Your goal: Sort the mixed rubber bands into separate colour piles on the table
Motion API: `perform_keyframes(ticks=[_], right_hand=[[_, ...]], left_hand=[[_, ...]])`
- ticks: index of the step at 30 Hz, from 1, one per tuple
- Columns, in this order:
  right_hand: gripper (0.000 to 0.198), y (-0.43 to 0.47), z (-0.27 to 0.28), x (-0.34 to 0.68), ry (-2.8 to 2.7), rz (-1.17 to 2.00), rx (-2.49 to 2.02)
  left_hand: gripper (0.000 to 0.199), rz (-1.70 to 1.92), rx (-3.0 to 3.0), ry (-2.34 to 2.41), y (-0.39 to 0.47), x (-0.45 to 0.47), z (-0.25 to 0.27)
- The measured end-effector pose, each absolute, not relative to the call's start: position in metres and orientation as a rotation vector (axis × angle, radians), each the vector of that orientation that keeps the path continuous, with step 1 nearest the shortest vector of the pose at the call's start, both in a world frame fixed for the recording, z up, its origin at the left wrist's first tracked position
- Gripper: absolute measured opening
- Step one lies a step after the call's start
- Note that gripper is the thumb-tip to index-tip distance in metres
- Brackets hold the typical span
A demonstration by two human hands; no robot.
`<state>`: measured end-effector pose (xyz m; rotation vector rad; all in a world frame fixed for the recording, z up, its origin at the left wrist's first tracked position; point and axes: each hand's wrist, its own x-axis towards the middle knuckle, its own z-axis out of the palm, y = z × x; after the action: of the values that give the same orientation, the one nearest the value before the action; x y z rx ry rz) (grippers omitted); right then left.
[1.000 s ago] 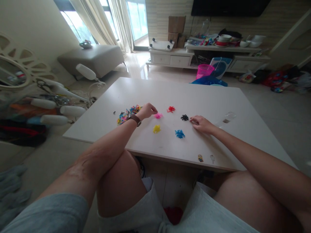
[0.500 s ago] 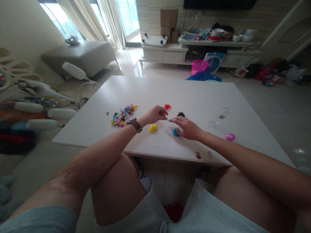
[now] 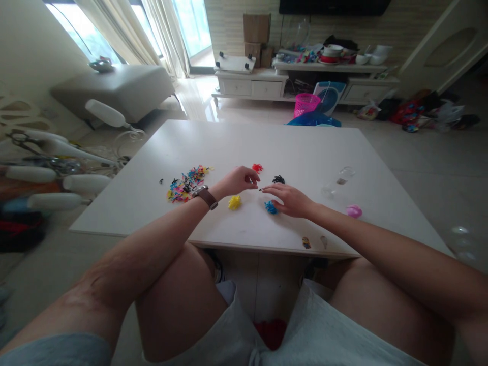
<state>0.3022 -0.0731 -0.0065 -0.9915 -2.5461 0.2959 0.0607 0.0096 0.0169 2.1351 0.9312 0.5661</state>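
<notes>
My left hand point(image 3: 243, 181), with a watch on its wrist, hovers above the white table, fingers loosely bent and thumb apart, nothing visible between them. A small black rubber band point(image 3: 261, 190) lies just at the fingertips of my right hand point(image 3: 288, 199), perhaps touching them. The right fingers are stretched out, and the thumb is beside a blue pile of bands point(image 3: 270, 207). Around the hands are a yellow pile point(image 3: 234, 203), a red pile point(image 3: 257, 167) and a black pile point(image 3: 278, 179). A mixed-colour heap of bands point(image 3: 187, 184) spreads left of my left hand.
The white table point(image 3: 229, 140) also bears a lone black band point(image 3: 161, 181), a pink object point(image 3: 354, 211), clear plastic pieces point(image 3: 346, 173) and a small cartoon figure point(image 3: 306, 242) by the front edge. A pink basket point(image 3: 306, 104) stands beyond the far edge.
The whole view has shifted slightly. My left fingers have parted from the small black band, which is now at my right fingertips. The piles look the same.
</notes>
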Motion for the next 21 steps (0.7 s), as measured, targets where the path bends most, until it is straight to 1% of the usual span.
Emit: perform_keyframes(ticks=[3, 6, 9, 12, 14, 16, 19, 21], right_hand=[[0.048, -0.063, -0.01, 0.315, -2.464, 0.218, -1.151], [0.045, -0.052, -0.016, 0.332, -2.379, 0.176, -1.363], [0.045, -0.043, -0.02, 0.346, -2.35, 0.14, -1.521], [0.046, -0.04, -0.022, 0.352, -2.352, 0.133, -1.59], [0.047, -0.04, -0.022, 0.352, -2.361, 0.136, -1.616], [0.047, -0.04, -0.022, 0.35, -2.375, 0.14, -1.63], [0.047, -0.041, -0.021, 0.349, -2.388, 0.145, -1.642], [0.048, -0.041, -0.022, 0.348, -2.395, 0.152, -1.647]], left_hand=[[0.018, 0.602, 2.207, 1.151, 0.022, 0.046, 0.018], [0.025, 0.568, 2.283, 1.315, 0.033, 0.029, 0.015], [0.035, 0.467, 2.344, 1.347, 0.039, 0.018, 0.009], [0.047, 0.333, 2.419, 1.329, 0.041, 0.017, 0.002], [0.052, 0.235, 2.471, 1.285, 0.041, 0.021, -0.002], [0.05, 0.159, 2.501, 1.231, 0.042, 0.025, -0.006], [0.04, 0.096, 2.517, 1.149, 0.041, 0.028, -0.009], [0.037, 0.079, 2.525, 1.106, 0.041, 0.029, -0.009]])
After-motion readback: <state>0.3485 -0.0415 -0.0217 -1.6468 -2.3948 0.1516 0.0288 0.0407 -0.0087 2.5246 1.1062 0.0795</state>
